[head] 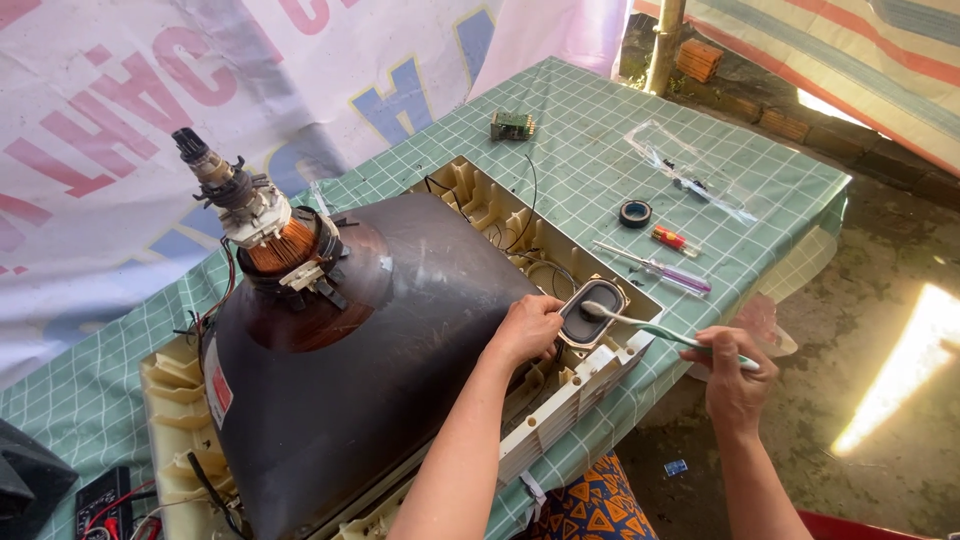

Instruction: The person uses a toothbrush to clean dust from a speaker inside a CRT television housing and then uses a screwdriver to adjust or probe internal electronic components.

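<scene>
I see a green-and-white checked tablecloth [600, 150] under a cream plastic television frame [560, 400] – its glass picture tube [400, 330] dark brown-black, with copper-orange coil windings [283, 246] – and a teal-handled toothbrush [668, 334].

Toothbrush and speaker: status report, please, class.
Right hand grips toothbrush, bristles on oval speaker. Left hand steadies beside speaker, on picture tube. Nothing in the way.

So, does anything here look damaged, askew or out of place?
Nothing looks spilled or broken. The television lies face down, back cover off, tube bare. The right hand holds a toothbrush on its oval speaker.
</scene>
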